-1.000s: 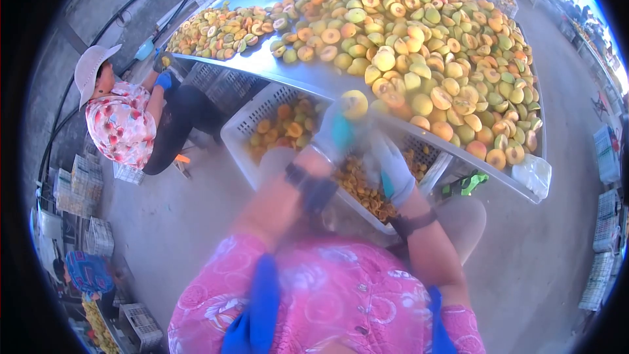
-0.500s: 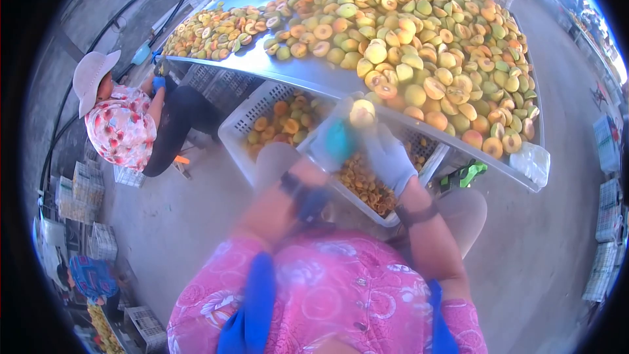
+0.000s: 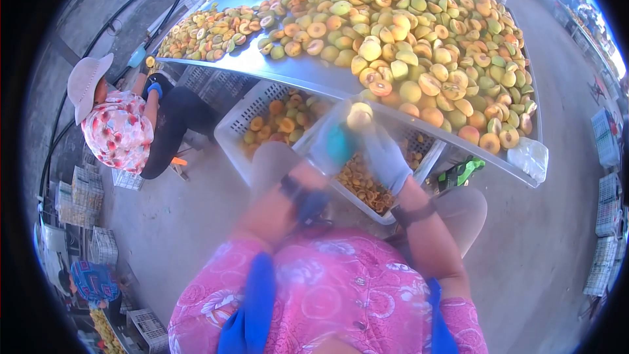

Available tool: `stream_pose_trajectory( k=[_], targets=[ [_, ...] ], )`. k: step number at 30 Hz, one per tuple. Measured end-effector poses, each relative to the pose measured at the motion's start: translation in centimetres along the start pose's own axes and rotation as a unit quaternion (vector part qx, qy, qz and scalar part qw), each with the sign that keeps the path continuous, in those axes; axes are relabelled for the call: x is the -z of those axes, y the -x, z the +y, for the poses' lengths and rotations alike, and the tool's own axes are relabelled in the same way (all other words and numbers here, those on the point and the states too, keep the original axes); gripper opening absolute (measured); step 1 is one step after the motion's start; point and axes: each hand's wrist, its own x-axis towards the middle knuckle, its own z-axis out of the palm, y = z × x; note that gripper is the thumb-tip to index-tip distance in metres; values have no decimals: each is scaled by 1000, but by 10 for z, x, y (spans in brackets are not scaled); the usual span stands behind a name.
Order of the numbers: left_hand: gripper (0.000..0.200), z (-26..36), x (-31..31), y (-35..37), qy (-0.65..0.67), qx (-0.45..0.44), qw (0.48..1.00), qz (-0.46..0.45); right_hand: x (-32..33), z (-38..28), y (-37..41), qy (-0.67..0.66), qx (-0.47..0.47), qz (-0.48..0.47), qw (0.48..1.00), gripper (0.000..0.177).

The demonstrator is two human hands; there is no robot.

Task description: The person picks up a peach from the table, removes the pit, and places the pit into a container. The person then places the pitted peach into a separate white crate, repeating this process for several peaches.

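Observation:
A pale yellow apricot (image 3: pixel 360 117) sits up between my two gloved hands, just in front of the table's near edge. My left hand (image 3: pixel 332 145), in a glove with a teal patch, is closed at its left side; its fingers are smeared by motion. From the right, my right hand (image 3: pixel 385 157), in a pale glove, grips the same fruit with its fingertips. Whether a tool is in either hand cannot be made out. Under my hands stands a white crate (image 3: pixel 424 169) holding small brownish-orange pieces.
A metal table (image 3: pixel 301 73) bears many halved apricots (image 3: pixel 452 59). Left of my knees is a crate (image 3: pixel 230 124) of orange and green fruit. A clear plastic block (image 3: pixel 528 159) lies at the table corner. A co-worker (image 3: pixel 121 124) sits at the left.
My hands stay together on the fruit, with only small movement. The whole view has shifted slightly. The co-worker's hands have moved a little, and a yellow fruit piece now shows near them.

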Motion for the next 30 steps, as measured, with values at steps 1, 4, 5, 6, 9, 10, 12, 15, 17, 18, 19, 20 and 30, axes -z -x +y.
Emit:
stream_pose_trajectory(
  k=[1, 4, 5, 6, 9, 10, 12, 15, 17, 18, 19, 20, 30],
  targets=[
    [43, 6, -1, 0, -112, -45, 993, -10, 0, 2, 0, 0, 0, 0, 1000, 31],
    [43, 11, -3, -1, 339, 179, 923, 22, 3, 4, 1, 13, 28, -4, 1000, 32],
    [43, 7, -3, -2, 339, 177, 924, 22, 6, 0, 3, 89, 44, -15, 995, 39],
    [43, 3, -3, -4, 311, 176, 934, 35, 7, -4, 5, 166, 60, -25, 984, 47],
    [44, 3, -3, -3, 266, 178, 947, 40, 6, -6, 5, 184, 75, -4, 980, 38],
    [45, 9, -5, -3, 249, 179, 951, 32, 6, -5, 5, 183, 73, -3, 980, 38],
    [45, 12, -7, -4, 298, 194, 934, 38, 6, -4, 4, 195, 81, -7, 978, 41],
    [47, 13, -3, -3, 326, 211, 921, 25, 6, -4, 3, 205, 67, -12, 976, 42],
    [48, 14, -2, -2, 305, 213, 928, 5, 6, -3, 4, 209, 70, -15, 975, 42],
    [48, 19, -6, -2, 290, 210, 933, 20, 6, -3, 4, 213, 73, -18, 974, 43],
    [49, 23, -9, -2, 275, 208, 938, 34, 6, -3, 4, 213, 73, -18, 974, 43],
    [49, 26, -12, -1, 275, 208, 938, 34, 7, -5, 4, 224, 77, -24, 971, 43],
    [49, 35, -15, -6, 189, 244, 949, 57, 7, -11, 3, 238, 61, -35, 969, 43]
  ],
)
